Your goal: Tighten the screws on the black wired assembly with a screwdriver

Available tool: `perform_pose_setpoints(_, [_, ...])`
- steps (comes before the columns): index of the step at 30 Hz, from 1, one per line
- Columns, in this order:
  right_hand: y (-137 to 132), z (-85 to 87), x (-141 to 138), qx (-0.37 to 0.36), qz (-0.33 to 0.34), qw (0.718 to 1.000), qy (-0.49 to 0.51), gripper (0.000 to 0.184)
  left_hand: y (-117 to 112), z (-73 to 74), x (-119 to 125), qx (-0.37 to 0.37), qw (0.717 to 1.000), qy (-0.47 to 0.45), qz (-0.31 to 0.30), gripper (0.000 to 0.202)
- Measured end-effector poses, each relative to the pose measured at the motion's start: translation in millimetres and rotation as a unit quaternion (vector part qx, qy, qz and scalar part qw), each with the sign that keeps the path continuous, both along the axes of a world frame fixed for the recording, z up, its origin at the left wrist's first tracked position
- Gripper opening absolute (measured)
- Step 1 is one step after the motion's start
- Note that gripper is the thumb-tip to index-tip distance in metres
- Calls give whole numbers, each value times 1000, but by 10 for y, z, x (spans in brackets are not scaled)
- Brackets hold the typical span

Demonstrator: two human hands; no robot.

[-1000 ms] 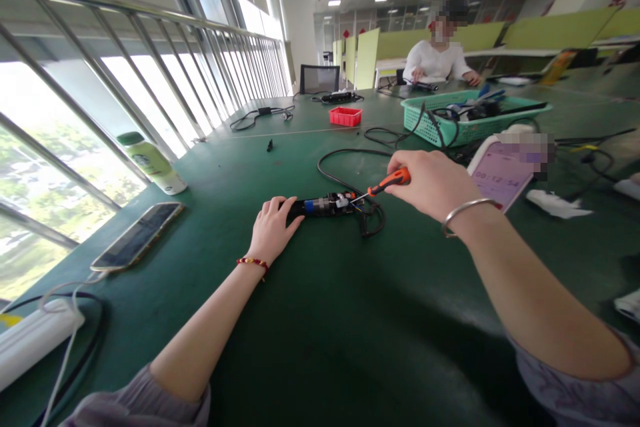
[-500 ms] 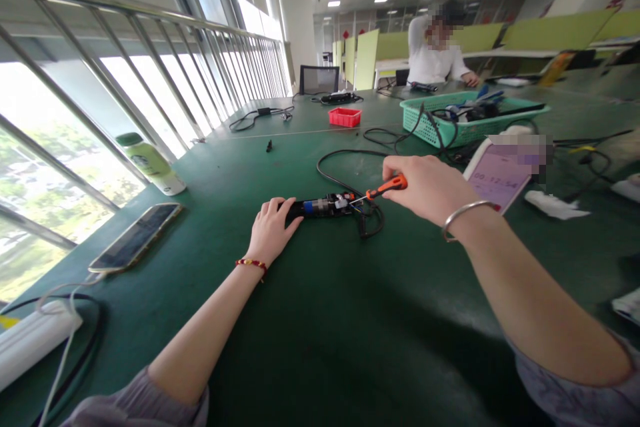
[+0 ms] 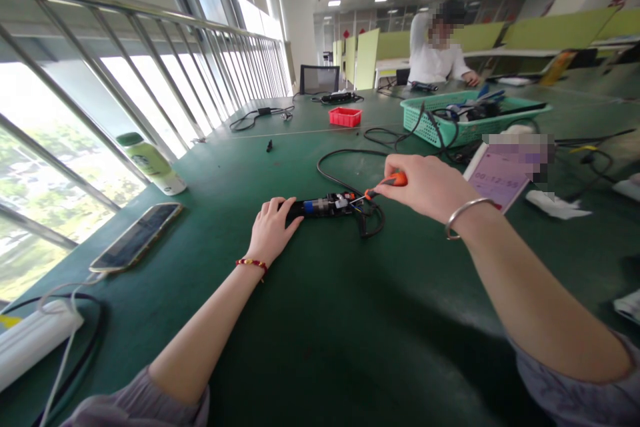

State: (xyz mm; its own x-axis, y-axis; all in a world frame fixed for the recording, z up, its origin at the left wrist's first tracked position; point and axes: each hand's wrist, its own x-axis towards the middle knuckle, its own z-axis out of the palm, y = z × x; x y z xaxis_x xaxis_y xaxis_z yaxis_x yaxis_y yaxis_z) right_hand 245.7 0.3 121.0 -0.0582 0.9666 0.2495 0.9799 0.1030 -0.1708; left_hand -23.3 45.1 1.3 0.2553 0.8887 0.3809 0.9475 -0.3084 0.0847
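Observation:
On the green table lies a black cylindrical device (image 3: 320, 205) with a blue band, its inner parts exposed at the right end and a black cord running off it. My left hand (image 3: 271, 223) is wrapped over its left end and presses it to the tabletop. In my right hand (image 3: 425, 185) is a screwdriver (image 3: 395, 179) with an orange and black handle. The blade slants down to the left, its tip at the exposed end of the device; whether it sits in a screw is too small to tell.
A green basket (image 3: 425, 121) of tools and cables stands at the back right, near a tablet (image 3: 497, 177). Beyond the device sits a red tray (image 3: 345, 117). A phone (image 3: 137, 237) and a bottle (image 3: 153, 163) are at left. Across the table sits a person (image 3: 435, 63).
My right fingers have shifted down along the screwdriver handle toward the blade and changed their hold. The left hand and the device stay in place.

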Motion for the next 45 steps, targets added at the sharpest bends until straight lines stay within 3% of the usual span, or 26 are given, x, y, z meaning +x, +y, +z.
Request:
perform_pose_setpoints(2, [6,-9,18,22,19,1000,-8,8,-1,1,2,-2,1000,0,3,43])
perform_pose_setpoints(7, [25,-18,29,35,14,999,-7,7,0,-1,3,-2,1000,1,3,43])
perform_pose_setpoints(12, [20,-6,-4,-12,-18,1000,9,31,1,-3,2,0,1000,0,1,43])
perform_pose_setpoints(21, [6,-19,13,26,39,999,-13,6,-11,11,4,-3,1000,-2,2,42])
perform_pose_setpoints(27, [-2,-1,-24,-29,1,999,20,28,-10,5,7,-2,1000,-4,-1,42])
perform_pose_setpoints(30, [-17,-4,-35,-11,-9,1000,13,25,-14,2,12,0,1000,0,2,43])
perform_pose_setpoints(34, [-21,-35,-10,21,31,999,3,13,-22,-3,13,-2,1000,3,4,44])
perform_pose_setpoints(37, [-7,-57,-11,33,67,997,-1,16,-25,-2,9,2,1000,4,1,43])
perform_pose_setpoints(43, [-16,-19,-105,1,-17,1000,0,37,-24,6,-5,2,1000,1,-3,42])
perform_pose_setpoints(45, [-26,-4,-116,-1,-20,1000,-6,35,-26,9,-9,1,1000,-3,-2,42])
